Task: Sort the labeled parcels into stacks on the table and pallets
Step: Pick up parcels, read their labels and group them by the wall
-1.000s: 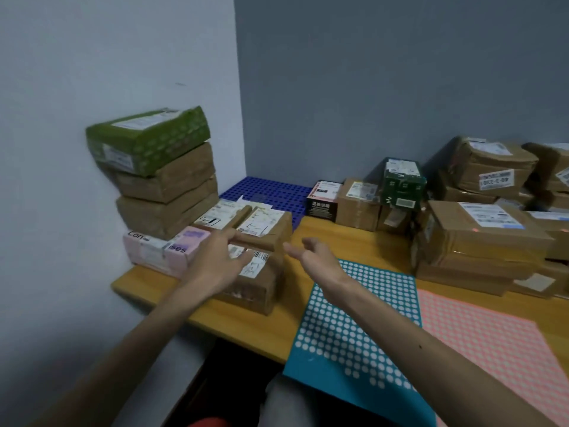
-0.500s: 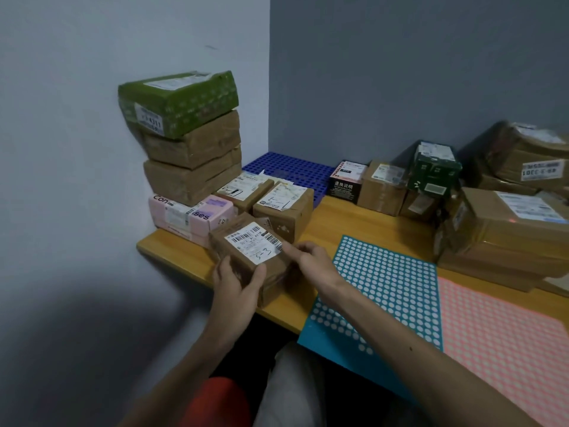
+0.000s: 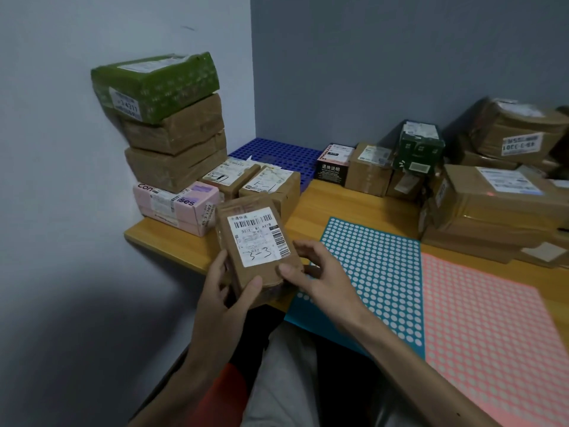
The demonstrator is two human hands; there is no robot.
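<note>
Both arms are bare up to the lower edge of the view, with no sleeve showing. The left forearm (image 3: 187, 368) and right forearm (image 3: 418, 368) are lean and smooth. The left hand (image 3: 220, 292) and right hand (image 3: 321, 274) are bare, with slim fingers and short, trimmed nails, plainest on the right thumb (image 3: 284, 268). Over the lap lies pale grey cloth (image 3: 286, 374), creased in soft folds; trousers or shorts, I cannot tell. Just left of it shows a patch of orange-red cloth (image 3: 234, 388), its garment unclear.
</note>
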